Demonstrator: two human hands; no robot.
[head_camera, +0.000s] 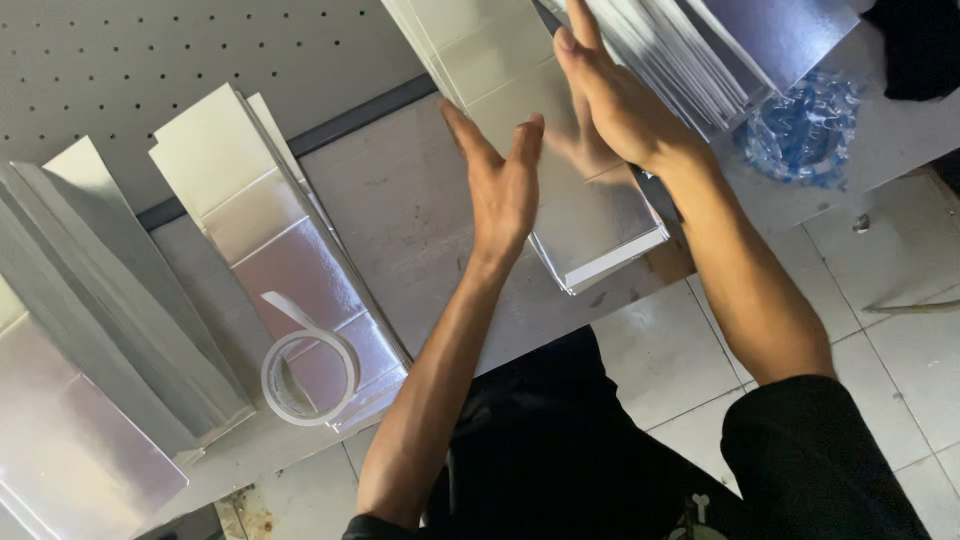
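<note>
On the left of the surface (400, 200) lie finished-looking stacks of silvery folded card (90, 300), and beside them another stack (270, 240) bears a roll of clear tape (310, 375). At the middle the left hand (505, 185) stands edge-up, fingers spread and gripping nothing, against the side of the silver card stack (590, 225), while the right hand (620, 105) lies flat and open on its top; squaring looks partly done. More fanned silver sheets (720, 50) run off the top edge, the crumpled blue plastic (800, 125) is unclear, and motion blurs the fingers.
</note>
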